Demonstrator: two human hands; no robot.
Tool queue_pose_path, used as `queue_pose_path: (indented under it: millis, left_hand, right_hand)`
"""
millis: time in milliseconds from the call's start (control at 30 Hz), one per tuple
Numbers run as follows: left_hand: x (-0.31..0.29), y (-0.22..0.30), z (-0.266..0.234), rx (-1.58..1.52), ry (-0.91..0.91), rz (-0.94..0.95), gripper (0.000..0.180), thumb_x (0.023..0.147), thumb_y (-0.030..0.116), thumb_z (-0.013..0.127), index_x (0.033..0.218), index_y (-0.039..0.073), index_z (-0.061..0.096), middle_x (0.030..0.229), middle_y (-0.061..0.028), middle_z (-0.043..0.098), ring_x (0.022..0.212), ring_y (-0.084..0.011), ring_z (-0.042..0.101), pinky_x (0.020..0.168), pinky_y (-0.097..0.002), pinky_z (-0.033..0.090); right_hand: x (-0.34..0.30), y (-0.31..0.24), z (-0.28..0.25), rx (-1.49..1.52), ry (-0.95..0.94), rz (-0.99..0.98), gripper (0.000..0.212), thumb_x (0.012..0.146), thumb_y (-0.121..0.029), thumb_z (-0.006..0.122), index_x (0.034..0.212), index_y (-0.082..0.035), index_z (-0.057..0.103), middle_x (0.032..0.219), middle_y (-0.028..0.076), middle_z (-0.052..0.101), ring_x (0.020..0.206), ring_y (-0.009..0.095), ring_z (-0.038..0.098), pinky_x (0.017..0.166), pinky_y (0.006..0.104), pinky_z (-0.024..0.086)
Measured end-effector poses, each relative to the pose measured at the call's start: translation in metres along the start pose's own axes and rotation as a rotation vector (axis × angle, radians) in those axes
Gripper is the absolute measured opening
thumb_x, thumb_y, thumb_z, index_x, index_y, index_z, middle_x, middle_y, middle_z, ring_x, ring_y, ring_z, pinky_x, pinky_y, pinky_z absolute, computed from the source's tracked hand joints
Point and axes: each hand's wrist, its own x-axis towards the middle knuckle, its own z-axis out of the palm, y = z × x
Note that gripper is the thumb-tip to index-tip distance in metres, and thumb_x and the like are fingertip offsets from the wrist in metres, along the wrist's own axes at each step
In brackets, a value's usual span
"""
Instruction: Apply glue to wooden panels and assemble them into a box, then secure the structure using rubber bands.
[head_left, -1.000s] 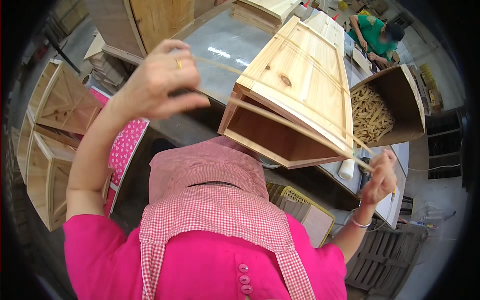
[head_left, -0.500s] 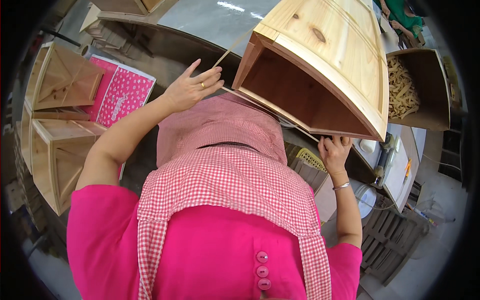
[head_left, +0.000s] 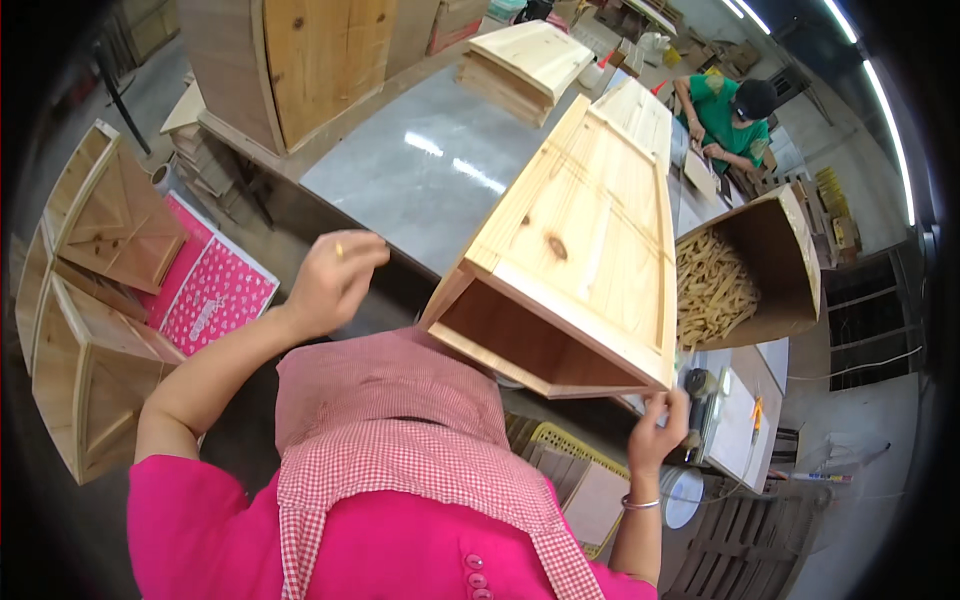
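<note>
Head view caught you mid-handling, with the long pine box [head_left: 590, 250] tipped on the grey worktable [head_left: 400, 170], its open end hanging past the near edge toward your apron [head_left: 400, 420]. Your right hand [head_left: 662, 425] was up under the box's lower right corner, fingers curled around that corner and clamped on the wood. Your left hand [head_left: 330, 280] was raised off to the left of the box, loosely closed and clear of it; whether it pinched anything small, you couldn't tell from this angle.

Beyond your right hand, an open brown carton of pale wooden pieces [head_left: 740, 270] stood touching the box's far side, or very near it. Out past your left hand, on the floor, sat the unfinished wooden crates [head_left: 90, 300] and a pink patterned sheet [head_left: 215, 295]. Below your right wrist was a yellow plastic basket [head_left: 570, 470]. A co-worker in a green shirt [head_left: 725, 115] bent over the far end of the table, well apart from you.

With only one corner gripped, the box looked likely to swing. My read: the left hand should have come onto the near left edge of the open end, so the weight was shared. Keeping the box's far end resting on the table while turning would have spared your wrist. Watching that carton mattered too; a wide swing could have knocked it.
</note>
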Motion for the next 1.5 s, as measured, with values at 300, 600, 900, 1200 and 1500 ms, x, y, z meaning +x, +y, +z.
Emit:
queue_pose_path:
  millis: [300, 600, 900, 1200, 1500]
  left_hand:
    - [0.247, -0.033, 0.076, -0.747, -0.238, -0.584, 0.058, 0.101, 0.047, 0.052, 0.142, 0.006, 0.054, 0.137, -0.0078, 0.059, 0.127, -0.0189, 0.052, 0.104, -0.0393, 0.041]
    - [0.373, -0.035, 0.175, -0.923, -0.45, -0.722, 0.089, 0.097, 0.071, 0.037, 0.153, 0.002, 0.035, 0.16, -0.0145, 0.032, 0.148, -0.0267, 0.03, 0.118, -0.0449, 0.027]
    - [0.353, -0.025, 0.146, -0.541, -0.513, -0.666, 0.065, 0.082, 0.05, 0.075, 0.121, -0.001, 0.064, 0.115, -0.0142, 0.069, 0.101, -0.0281, 0.068, 0.084, -0.0444, 0.058]
    - [0.349, 0.004, 0.172, -0.003, -0.559, -0.642, 0.052, 0.089, 0.036, 0.062, 0.122, -0.004, 0.065, 0.117, -0.0199, 0.068, 0.102, -0.0319, 0.069, 0.083, -0.0443, 0.058]
    - [0.316, 0.038, 0.11, -0.285, -0.24, -0.647, 0.044, 0.085, 0.035, 0.067, 0.108, -0.002, 0.072, 0.11, -0.0205, 0.071, 0.098, -0.0333, 0.071, 0.086, -0.0407, 0.056]
  right_hand:
    - [0.154, 0.025, 0.041, 0.325, -0.097, 0.109, 0.035, 0.106, -0.019, 0.049, 0.128, 0.007, 0.059, 0.117, 0.013, 0.066, 0.102, 0.02, 0.064, 0.091, 0.0309, 0.05]
    - [0.168, 0.015, 0.052, 0.259, -0.277, -0.027, 0.04, 0.102, -0.018, 0.048, 0.13, 0.01, 0.056, 0.127, 0.019, 0.061, 0.121, 0.029, 0.057, 0.105, 0.0363, 0.041]
    - [0.203, 0.051, 0.066, 0.431, -0.328, 0.491, 0.049, 0.107, -0.037, 0.044, 0.127, 0.003, 0.062, 0.102, 0.005, 0.067, 0.083, 0.009, 0.059, 0.074, 0.0241, 0.048]
    - [0.279, 0.082, 0.131, 0.451, -0.652, 0.39, 0.053, 0.103, -0.04, 0.053, 0.109, 0.01, 0.064, 0.095, 0.009, 0.068, 0.08, 0.016, 0.061, 0.073, 0.0292, 0.05]
    - [0.256, 0.03, 0.092, 0.344, -0.393, 0.26, 0.048, 0.102, -0.036, 0.056, 0.087, 0.009, 0.063, 0.077, 0.003, 0.06, 0.071, 0.008, 0.05, 0.061, 0.0275, 0.04]
